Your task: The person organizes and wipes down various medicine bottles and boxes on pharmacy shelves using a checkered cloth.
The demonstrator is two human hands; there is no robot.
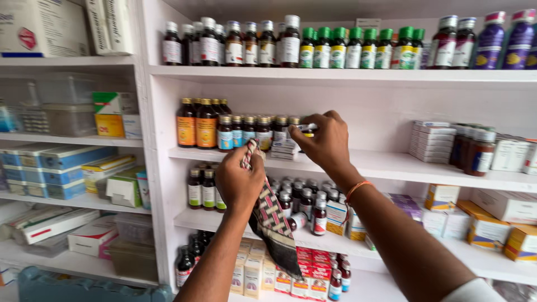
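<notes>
White shelf unit (358,75), several tiers, packed tight. Open room: the second shelf (391,162) has a bare stretch between the right hand (327,142) and a stack of flat white boxes (432,141); elsewhere the rows run close to the front edges. A vertical divider (150,140) separates this bay from the left bay.

Left hand (239,180) is closed in a fist on a patterned cloth (273,223), woven look, pink, cream and dark lattice, hanging limp down past the third shelf and in front of the bottles there. The cloth's top end pokes up above the fist, near the second shelf's edge.

Right hand is pinched narrow on a small box (305,128), pale with a dark end, held above the second shelf, just beside the row of small brown bottles (249,131). An orange thread band (356,189) sits on that wrist.

Contents: top shelf holds dark glass bottles with white caps (232,43), green-capped bottles (352,49), purple bottles (506,40). Second shelf: two taller amber bottles with orange labels (196,124), small brown ones, brown jars (475,151) at the right. Third shelf: small dark bottles (296,198), cardboard cartons (492,221). Bottom: red and white cartons (307,274). Left bay: blue boxes (56,168), clear plastic tubs (61,109).
</notes>
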